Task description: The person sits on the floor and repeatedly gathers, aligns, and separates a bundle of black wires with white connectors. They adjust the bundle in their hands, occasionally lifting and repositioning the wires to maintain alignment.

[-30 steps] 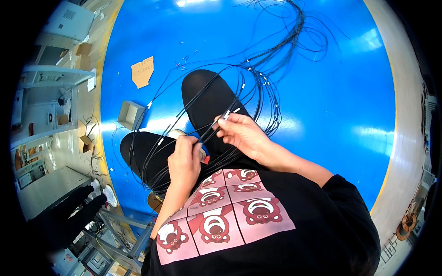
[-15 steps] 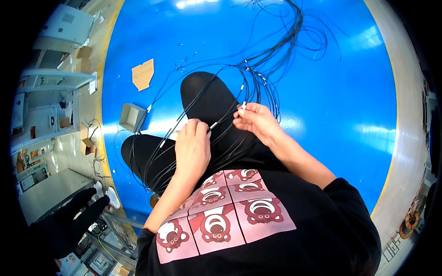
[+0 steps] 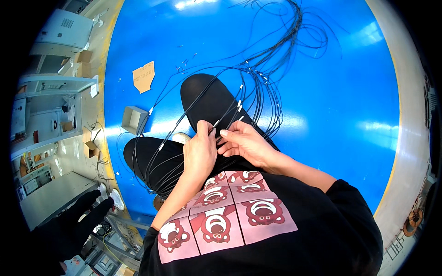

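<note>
Thin black cables (image 3: 258, 99) with white sleeves run in loops across my lap and out over the blue floor. In front of my waist my left hand (image 3: 200, 149) is closed around some of these cables; a white sleeve (image 3: 216, 123) sticks out by its fingertips. Close beside it, my right hand (image 3: 246, 143) has thumb and fingers pinched on a black cable, its fingertips partly hiding the grip. Several more white sleeves (image 3: 239, 106) show on the cables just beyond my hands. My bent knees (image 3: 202, 94) in black trousers lie under the strands.
An open grey box (image 3: 134, 119) and a piece of brown cardboard (image 3: 144, 77) lie on the blue floor (image 3: 331, 92) to the left. The cable bundle (image 3: 290, 34) trails away at the far side. Shelving and another person's legs (image 3: 87, 202) are at the left edge.
My right hand has moved left and nearer to me, away from a white sleeve, and now meets my left hand. The left hand has shifted slightly right.
</note>
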{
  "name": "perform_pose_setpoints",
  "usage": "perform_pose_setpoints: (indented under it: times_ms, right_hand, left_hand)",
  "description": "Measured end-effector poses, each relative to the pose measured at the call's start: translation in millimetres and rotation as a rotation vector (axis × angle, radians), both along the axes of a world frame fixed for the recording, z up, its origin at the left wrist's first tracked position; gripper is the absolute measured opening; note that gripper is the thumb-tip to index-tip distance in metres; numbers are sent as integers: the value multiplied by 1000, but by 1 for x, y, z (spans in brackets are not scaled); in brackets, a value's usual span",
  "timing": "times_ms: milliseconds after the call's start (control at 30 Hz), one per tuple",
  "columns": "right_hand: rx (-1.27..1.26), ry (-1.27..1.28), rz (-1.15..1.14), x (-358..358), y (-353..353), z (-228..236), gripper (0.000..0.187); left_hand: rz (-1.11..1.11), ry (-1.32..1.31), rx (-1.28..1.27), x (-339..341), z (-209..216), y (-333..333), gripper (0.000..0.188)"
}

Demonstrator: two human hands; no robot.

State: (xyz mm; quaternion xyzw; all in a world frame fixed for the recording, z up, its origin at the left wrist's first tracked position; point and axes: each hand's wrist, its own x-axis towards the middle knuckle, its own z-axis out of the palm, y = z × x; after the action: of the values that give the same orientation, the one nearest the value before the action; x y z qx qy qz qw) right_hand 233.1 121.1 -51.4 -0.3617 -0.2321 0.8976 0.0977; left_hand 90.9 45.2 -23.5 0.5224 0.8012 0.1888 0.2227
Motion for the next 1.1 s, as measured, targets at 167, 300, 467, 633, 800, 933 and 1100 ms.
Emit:
perform_pose_setpoints:
  times_ms: [167,300,467,633,800,933,1100]
  right_hand:
    - [206,-68,174,-3,5,8,38]
    - [44,65,59,-3,1,-2,34]
    - [-189,372,-157,-20,-5,-25,28]
    - [-164,471,-136,-24,-1,-25,20]
    - [-185,335,-275,-18,17,-30,20]
    - [-118,179,-382,-14,51,-41,21]
    - [-142,164,-556,-23,67,-47,23]
  left_hand:
    - [81,-50,53,-2,-2,-1,17]
    - [147,-142,128,-4,2,-1,18]
    - [96,-431,76,-3,3,2,15]
    - [164,-503,38,-7,12,6,15]
    - [131,-464,57,-6,8,2,14]
    - [81,-396,30,-5,9,1,13]
    - [55,-356,25,-5,7,4,15]
